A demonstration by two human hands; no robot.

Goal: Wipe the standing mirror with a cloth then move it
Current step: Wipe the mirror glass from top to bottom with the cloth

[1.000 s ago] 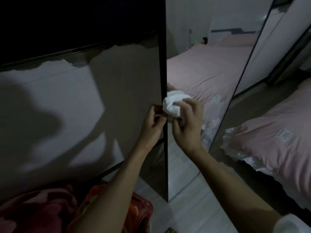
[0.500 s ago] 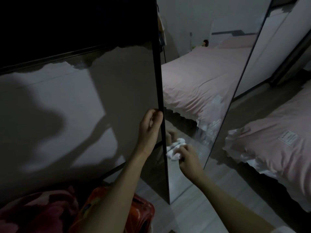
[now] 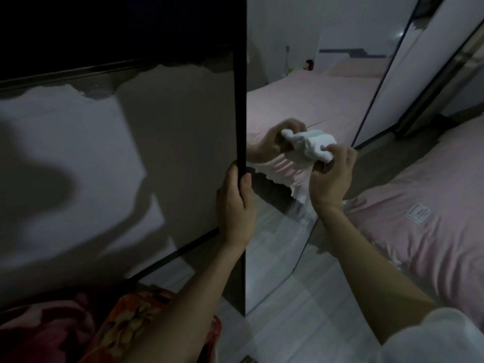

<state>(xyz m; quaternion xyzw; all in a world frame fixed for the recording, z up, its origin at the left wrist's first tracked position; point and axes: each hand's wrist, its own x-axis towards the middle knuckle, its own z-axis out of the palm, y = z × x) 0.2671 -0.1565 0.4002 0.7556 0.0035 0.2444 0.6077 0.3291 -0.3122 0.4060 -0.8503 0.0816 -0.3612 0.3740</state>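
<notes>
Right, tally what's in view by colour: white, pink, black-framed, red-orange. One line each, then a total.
White: 1, the cloth gripped by the right hand
Pink: 1, the bed
Black-framed: 1, the standing mirror, its edge held by the left hand
Red-orange: 1, the patterned fabric
Total: 4

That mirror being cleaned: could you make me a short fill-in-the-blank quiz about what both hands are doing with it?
1. The left hand grips the mirror's dark ____ edge.
2. The right hand holds a bunched white ____ against the glass.
3. Reflected in the mirror is a bed with ____ bedding.
4. The real bed lies on the mirror's ____ side.

Missing words: left; cloth; pink; right
</notes>
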